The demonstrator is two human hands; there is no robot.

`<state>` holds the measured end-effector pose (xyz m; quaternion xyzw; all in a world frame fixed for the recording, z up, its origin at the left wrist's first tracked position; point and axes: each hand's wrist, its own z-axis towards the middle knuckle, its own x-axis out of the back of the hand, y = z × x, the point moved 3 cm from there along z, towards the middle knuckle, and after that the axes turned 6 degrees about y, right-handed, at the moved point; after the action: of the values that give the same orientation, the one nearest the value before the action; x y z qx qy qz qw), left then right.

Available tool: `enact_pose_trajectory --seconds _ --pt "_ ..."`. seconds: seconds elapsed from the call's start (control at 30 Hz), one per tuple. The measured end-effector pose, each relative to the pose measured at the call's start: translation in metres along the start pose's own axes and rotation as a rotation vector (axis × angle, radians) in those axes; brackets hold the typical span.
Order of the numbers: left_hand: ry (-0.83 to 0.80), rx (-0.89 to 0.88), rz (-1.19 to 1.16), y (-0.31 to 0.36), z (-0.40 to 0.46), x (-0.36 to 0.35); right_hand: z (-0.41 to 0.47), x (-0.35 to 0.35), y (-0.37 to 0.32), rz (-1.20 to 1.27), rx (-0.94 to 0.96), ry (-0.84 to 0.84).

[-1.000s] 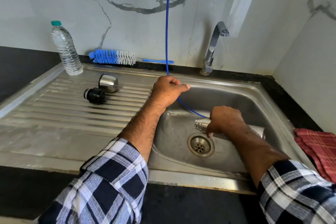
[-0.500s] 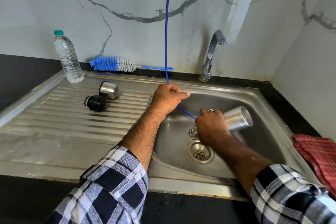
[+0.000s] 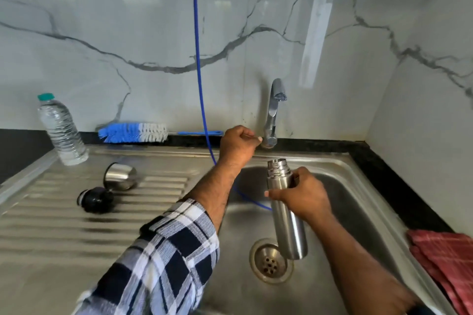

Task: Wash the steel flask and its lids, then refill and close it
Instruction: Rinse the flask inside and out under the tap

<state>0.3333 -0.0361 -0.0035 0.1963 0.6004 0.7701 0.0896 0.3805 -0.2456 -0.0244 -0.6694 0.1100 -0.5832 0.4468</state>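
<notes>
1. Over the sink basin [image 3: 358, 186], my right hand [image 3: 302, 194] is holding the steel flask [image 3: 286, 212] upright and uncapped, fingers curling round its upper body, its base hanging just above the drain [image 3: 271, 261].
2. Near the back rim, beside the tap [image 3: 272, 115], my left hand [image 3: 238, 143] is closing into a fist; I am judging that it is gripping the blue hose [image 3: 198, 71], though the contact is hidden.
3. On the ribbed drainboard [image 3: 64, 238], towards its back left, the steel cup lid [image 3: 119, 179] and black stopper [image 3: 96, 199] are lying just beside each other.
4. Along the back edge, a bottle brush [image 3: 133, 133] is lying unused, and a water bottle [image 3: 62, 130] is standing at the back left corner.
5. I am judging the task as early: washing appears under way, with lids, refilling and closing remaining.
</notes>
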Motion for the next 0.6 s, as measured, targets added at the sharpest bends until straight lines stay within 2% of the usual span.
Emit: enact_pose_trajectory --seconds 0.27,0.4,0.47,0.6 --pt "-0.187 -0.191 -0.002 0.022 0.038 -0.053 0.010 -0.022 0.012 0.020 -0.026 -0.009" --pt "-0.155 -0.275 0.086 0.024 0.038 -0.058 0.008 -0.025 0.012 0.013 -0.005 -0.016" --pt "-0.101 -0.240 0.066 0.018 0.038 -0.053 0.007 -0.026 0.013 0.014 -0.007 -0.015" --pt "-0.034 -0.009 0.040 -0.005 0.039 -0.035 0.006 -0.031 0.014 0.043 -0.015 -0.009"
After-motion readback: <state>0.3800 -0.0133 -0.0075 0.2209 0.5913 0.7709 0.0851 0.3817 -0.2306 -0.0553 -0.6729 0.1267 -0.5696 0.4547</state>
